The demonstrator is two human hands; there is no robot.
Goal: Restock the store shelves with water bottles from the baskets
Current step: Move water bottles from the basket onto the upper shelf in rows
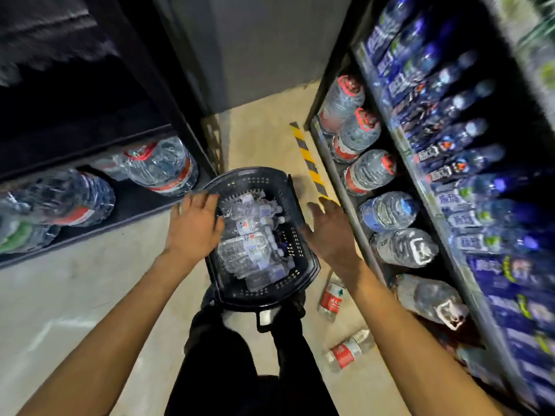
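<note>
Fingers spread on both hands, holding nothing: left hand over basket left rim, right hand just right of it. Basket full of small bottles, 2 loose bottles on floor nearby. Prob. most restocking left.

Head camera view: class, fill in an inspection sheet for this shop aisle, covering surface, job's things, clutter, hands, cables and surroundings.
Surface: pale floor, with striped tape near the right shelf.
Job's things: black basket on the floor, holding small bottles lying down.
Clutter: two red-labelled bottles lying on the floor right of the basket.
Hands: left hand open over the basket's left edge; right hand open by its right side; both hold nothing.
Cables: nothing seen.
Surroundings: left shelf with big jugs; right shelf with more jugs low, blue-labelled bottles above.
</note>
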